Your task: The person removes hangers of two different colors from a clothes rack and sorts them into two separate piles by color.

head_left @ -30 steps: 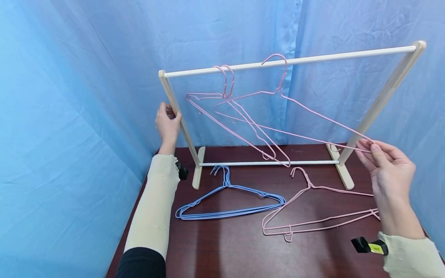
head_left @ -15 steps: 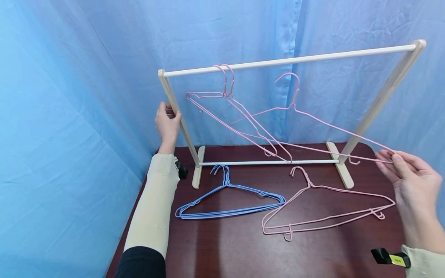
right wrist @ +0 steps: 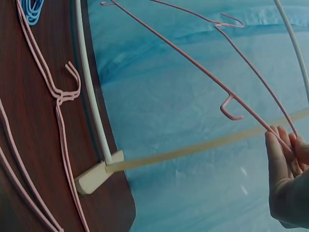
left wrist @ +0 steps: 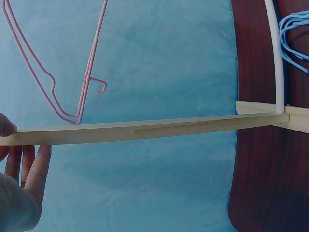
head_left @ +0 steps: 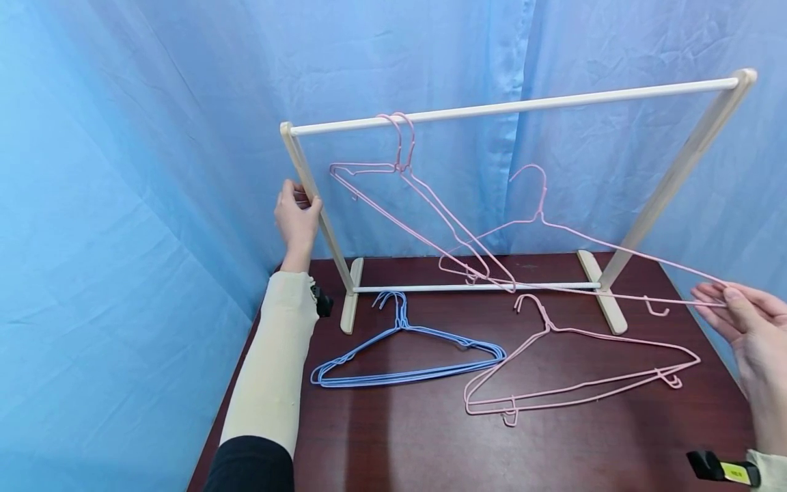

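My left hand (head_left: 299,217) grips the left wooden post (left wrist: 96,133) of the clothes rack, thumb on one side and fingers on the other. At the far right, my right hand (head_left: 753,328) pinches one end corner of a pink wire hanger (head_left: 615,244). That hanger is off the rack, its hook below the white top bar (head_left: 553,102) and pointing up and left. Two other pink hangers (head_left: 430,198) hang from the top bar near its left end, and in the head view they overlap the held hanger's far end.
Several blue hangers (head_left: 406,378) lie stacked on the dark red table (head_left: 430,451). To their right lie pink hangers (head_left: 572,331), just in front of the rack's lower bar (head_left: 424,290). A blue curtain (head_left: 184,137) surrounds the table behind and at the sides.
My right hand has moved right and down with the pink hanger, whose hook has gone from the top bar's height to well below it. The left hand has stayed on the post.
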Demonstrator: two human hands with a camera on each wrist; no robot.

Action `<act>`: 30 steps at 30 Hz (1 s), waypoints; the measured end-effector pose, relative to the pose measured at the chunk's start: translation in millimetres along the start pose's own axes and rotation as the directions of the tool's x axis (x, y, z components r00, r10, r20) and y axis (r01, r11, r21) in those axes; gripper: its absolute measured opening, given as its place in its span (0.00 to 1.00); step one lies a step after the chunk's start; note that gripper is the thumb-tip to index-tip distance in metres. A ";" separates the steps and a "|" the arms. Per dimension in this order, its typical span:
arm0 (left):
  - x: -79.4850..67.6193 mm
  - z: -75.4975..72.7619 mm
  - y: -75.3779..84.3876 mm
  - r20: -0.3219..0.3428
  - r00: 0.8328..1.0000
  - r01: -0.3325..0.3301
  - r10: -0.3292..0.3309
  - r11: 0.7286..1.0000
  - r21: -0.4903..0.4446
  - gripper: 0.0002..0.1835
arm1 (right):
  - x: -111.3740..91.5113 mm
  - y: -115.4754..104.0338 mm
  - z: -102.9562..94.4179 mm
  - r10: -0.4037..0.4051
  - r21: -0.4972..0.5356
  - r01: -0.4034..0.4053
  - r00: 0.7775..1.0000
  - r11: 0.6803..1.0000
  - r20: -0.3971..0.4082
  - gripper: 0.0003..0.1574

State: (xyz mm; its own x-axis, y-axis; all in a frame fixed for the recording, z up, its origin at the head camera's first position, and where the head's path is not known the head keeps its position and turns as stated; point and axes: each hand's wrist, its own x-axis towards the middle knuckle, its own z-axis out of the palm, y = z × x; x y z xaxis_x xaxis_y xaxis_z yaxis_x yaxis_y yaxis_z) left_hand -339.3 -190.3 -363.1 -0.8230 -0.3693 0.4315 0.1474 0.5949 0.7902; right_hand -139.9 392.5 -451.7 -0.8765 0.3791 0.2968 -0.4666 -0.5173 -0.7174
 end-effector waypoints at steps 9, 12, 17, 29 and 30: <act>-0.7 -0.6 1.8 0.007 1.000 -0.003 0.003 1.000 0.002 0.12 | 5.7 -3.6 -51.0 0.021 0.028 -0.026 0.990 0.999 0.143 0.24; -0.6 -0.4 2.0 0.008 1.000 0.000 0.000 1.000 0.007 0.12 | 7.2 -5.9 -71.4 0.061 -0.073 -0.052 0.989 0.996 0.135 0.21; -0.4 0.0 2.2 0.010 1.000 0.011 -0.011 1.000 0.007 0.13 | 13.5 -11.9 -109.5 0.211 -0.076 -0.200 0.962 0.977 0.175 0.23; -0.5 -1.4 2.9 0.012 1.000 0.008 -0.008 1.000 0.003 0.13 | 31.5 -13.5 -195.0 0.499 0.130 -0.577 0.782 0.806 0.374 0.34; -0.5 -1.5 2.8 0.013 1.000 0.007 -0.007 1.000 0.002 0.13 | 30.6 -12.9 -199.1 0.509 0.140 -0.592 0.772 0.794 0.381 0.34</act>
State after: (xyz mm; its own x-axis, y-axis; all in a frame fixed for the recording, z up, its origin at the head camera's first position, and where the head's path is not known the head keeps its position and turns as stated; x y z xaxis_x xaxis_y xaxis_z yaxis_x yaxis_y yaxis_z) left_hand -337.6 -189.6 -360.5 -0.8311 -0.3643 0.4201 0.1401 0.5938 0.7923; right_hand -137.2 563.5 -558.9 -0.9592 -0.2626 0.1045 0.1317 -0.7424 -0.6569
